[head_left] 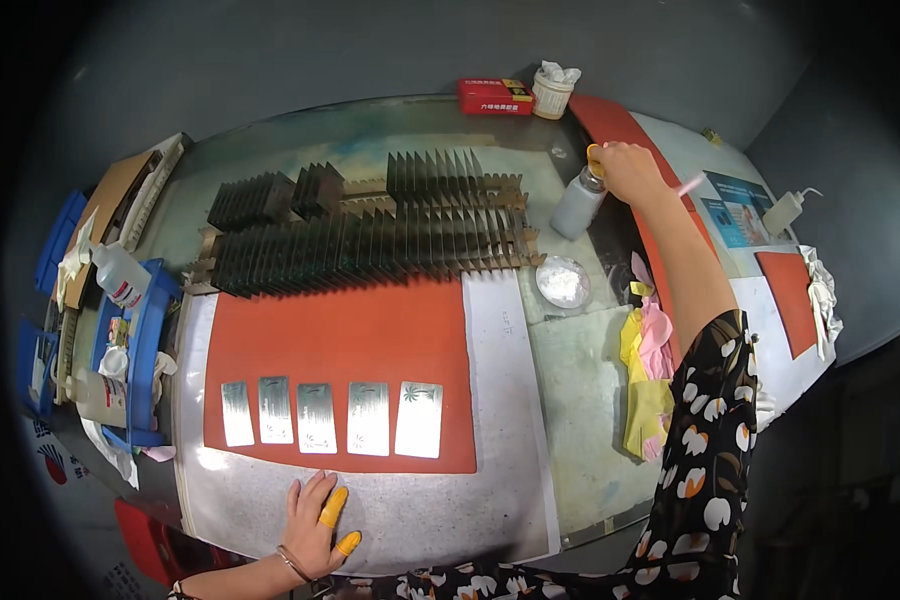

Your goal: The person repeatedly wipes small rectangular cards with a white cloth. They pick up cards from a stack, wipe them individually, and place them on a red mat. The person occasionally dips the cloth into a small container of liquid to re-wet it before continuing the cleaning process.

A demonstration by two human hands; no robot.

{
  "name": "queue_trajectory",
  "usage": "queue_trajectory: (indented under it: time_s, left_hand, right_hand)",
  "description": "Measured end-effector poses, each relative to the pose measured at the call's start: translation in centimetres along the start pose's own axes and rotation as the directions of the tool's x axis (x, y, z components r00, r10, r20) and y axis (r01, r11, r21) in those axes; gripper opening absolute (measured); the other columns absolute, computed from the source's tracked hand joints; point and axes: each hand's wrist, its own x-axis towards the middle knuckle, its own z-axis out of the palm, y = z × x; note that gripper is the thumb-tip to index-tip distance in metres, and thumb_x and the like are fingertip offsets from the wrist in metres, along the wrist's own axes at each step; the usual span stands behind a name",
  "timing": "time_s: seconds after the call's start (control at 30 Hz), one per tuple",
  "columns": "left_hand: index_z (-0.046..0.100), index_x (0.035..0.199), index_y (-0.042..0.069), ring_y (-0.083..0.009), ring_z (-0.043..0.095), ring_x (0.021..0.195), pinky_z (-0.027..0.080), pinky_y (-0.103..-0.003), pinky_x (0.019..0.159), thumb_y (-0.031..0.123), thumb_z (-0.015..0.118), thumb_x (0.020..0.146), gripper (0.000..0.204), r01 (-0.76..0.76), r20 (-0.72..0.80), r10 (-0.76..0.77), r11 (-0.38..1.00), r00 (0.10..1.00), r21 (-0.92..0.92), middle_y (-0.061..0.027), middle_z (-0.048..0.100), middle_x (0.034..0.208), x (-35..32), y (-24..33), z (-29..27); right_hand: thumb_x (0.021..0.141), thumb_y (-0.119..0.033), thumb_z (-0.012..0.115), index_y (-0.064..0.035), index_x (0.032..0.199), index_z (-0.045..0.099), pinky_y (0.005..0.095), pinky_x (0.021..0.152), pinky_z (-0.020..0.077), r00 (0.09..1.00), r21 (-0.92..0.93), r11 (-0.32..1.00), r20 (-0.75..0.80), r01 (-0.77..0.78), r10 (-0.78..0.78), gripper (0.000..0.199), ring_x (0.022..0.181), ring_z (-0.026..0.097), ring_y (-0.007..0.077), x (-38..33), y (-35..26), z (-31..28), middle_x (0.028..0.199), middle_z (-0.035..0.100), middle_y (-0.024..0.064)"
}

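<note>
My left hand (312, 527) lies palm down with its fingers apart on the pale board (420, 510). Yellow finger covers sit on its thumb and index finger. Just beyond it, several shiny silver cards (368, 418) with dark printing lie in a row on an orange-red mat (340, 330). Stretched out to the far right, my right hand (628, 172) has its fingers closed at the top of a glass bottle (576, 205) of greyish liquid. What they pinch is hidden. A pale pink stick (689, 186) shows beside this wrist; I cannot tell whether it is held.
Slotted racks (370, 240) hold many upright dark thin plates beyond the mat. A small round silvery dish (563, 283) sits near the bottle. Pink and yellow cloths (650, 370) lie by my right forearm. Blue bins (135, 350) with white bottles stand left; a red box (495, 96) stands at the back.
</note>
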Motion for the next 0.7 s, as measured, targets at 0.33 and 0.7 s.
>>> queue_trajectory:
  time_s: [0.33,0.7]
  left_hand:
    - [0.04,0.121,-0.001,-0.0403,0.029,0.123,0.016,-0.059,0.099,0.029,0.061,0.072,0.062,-0.02,-0.048,0.02,1.0,0.999,-0.006,-0.0206,0.032,0.131,0.5,0.2,0.0]
    - [0.038,0.124,-0.001,-0.0407,0.028,0.124,0.016,-0.057,0.101,0.027,0.06,0.073,0.061,-0.091,-0.099,0.093,0.996,0.991,0.025,-0.0211,0.031,0.133,0.7,0.3,0.3]
  right_hand:
    - [0.074,-0.007,0.052,-0.0055,0.082,0.057,0.0418,0.06,0.049,0.953,0.023,0.995,-0.286,-0.1,0.103,0.009,0.069,0.061,0.0333,-4.3,-0.1,-1.8,0.077,0.062,0.0152]
    - [0.074,-0.012,0.056,-0.002,0.089,0.057,0.0445,0.065,0.045,0.938,0.539,0.773,0.27,-0.336,0.219,0.018,0.074,0.06,0.0361,-21.4,-9.1,3.1,0.074,0.061,0.021]
